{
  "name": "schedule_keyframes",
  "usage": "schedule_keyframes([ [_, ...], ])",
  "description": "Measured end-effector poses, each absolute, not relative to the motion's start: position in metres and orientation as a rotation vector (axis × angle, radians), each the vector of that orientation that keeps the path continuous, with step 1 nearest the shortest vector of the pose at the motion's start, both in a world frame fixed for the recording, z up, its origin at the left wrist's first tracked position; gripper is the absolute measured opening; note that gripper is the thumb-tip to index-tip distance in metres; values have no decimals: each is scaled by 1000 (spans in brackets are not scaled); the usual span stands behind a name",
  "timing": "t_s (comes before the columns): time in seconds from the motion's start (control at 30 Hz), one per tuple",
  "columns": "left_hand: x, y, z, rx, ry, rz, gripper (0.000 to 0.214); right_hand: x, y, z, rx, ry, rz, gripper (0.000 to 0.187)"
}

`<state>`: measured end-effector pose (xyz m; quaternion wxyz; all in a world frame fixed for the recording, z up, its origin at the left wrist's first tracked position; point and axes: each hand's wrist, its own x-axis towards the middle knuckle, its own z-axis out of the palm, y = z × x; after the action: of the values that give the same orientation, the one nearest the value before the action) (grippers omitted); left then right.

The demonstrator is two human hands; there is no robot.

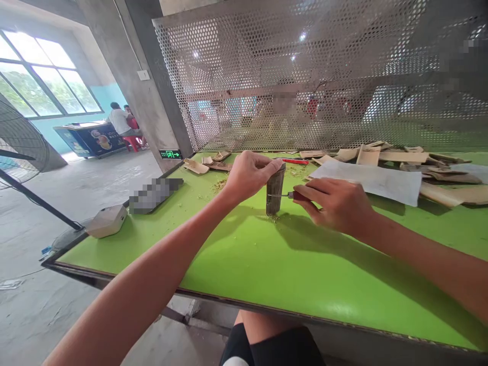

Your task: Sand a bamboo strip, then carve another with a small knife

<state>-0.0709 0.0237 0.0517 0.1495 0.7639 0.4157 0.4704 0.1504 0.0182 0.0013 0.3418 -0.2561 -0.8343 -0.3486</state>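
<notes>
A dark brown piece of wood or bamboo (273,197) stands upright on the green table (244,264). My left hand (249,174) is closed over its top end, fingers and thumb gripping it. In my right hand (335,203) is a carving tool (293,195) with a dark red handle and a thin metal shaft. The shaft points left, and its tip meets the face of the upright piece. Small pale shavings (275,218) lie around the foot of the piece.
Curved brown bark-like strips (369,155) and a white sheet (366,178) cover the back right. A red tool (301,161) lies behind my left hand. Further left are shavings, a pale box (107,221) and a blurred-out flat item. A perforated metal screen (247,76) borders the far edge.
</notes>
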Motion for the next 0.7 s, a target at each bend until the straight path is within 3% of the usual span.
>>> schedule_keyframes([
  [0.7,-72,26,52,2202,1202,1350,38,151,17,3,-755,-2176,-816,28],
])
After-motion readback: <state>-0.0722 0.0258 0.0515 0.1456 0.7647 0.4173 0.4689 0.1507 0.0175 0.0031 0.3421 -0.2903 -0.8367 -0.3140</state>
